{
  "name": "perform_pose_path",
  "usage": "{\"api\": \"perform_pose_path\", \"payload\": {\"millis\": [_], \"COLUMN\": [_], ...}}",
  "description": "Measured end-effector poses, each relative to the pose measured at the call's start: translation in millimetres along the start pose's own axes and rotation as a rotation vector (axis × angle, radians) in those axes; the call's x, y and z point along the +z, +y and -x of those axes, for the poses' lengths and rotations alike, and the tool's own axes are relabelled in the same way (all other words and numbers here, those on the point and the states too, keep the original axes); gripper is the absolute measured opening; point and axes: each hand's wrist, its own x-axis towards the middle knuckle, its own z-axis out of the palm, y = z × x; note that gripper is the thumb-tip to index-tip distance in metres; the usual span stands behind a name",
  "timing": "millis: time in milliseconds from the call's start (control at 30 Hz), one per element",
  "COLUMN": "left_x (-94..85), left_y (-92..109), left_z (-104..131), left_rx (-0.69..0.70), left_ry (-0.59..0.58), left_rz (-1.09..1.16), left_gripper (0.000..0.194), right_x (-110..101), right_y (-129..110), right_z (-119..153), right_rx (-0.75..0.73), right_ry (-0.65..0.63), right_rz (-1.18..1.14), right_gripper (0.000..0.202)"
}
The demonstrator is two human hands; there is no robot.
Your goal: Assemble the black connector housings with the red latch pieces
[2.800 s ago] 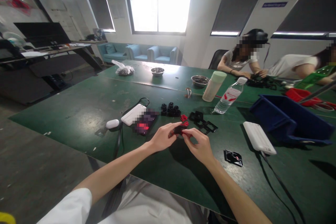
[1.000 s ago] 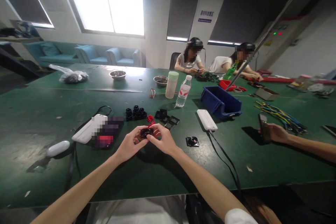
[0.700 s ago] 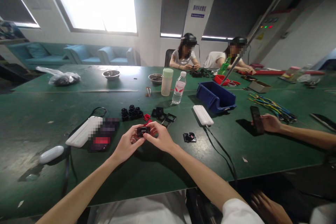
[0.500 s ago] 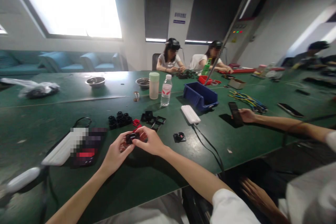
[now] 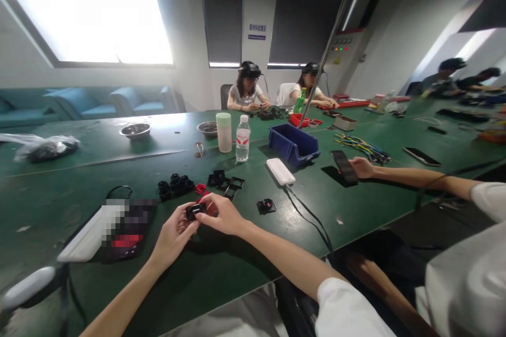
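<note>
Small black part [image 5: 195,211] pinched between the fingers of my left hand [image 5: 173,230] and right hand [image 5: 223,215], over the counter's [image 5: 237,266] near side, clustered black pieces [image 5: 176,186] beyond. My judgement: steady it left, keep right-thumb pressure light and square, avoid twisting.

White short sleeve [image 5: 348,308]; bare forearms [image 5: 288,260]; pale grey lap cloth [image 5: 237,313]

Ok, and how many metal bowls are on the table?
2: one metal bowl right of the plastic bag, another bowl farther right, partly behind the green-lidded bottle. More could be hidden.
</note>
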Motion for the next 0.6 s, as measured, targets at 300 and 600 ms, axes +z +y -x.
{"api": "perform_pose_path", "payload": {"millis": [300, 600], "left_x": [1.3, 6.6], "left_y": [-1.0, 0.2], "left_z": [-0.7, -5.2], "left_rx": [0.002, 0.023], "left_ry": [-0.004, 0.010], "left_rz": [0.068, 0.170], "left_gripper": [0.058, 0.049], "right_x": [-2.4, -1.8], "right_y": [-3.0, -3.7], "right_z": [-2.4, -6.9], "right_rx": [0.006, 0.102], "right_ry": [0.006, -0.027], "right_rz": [-0.008, -0.123], "right_gripper": [0.028, 0.030]}}
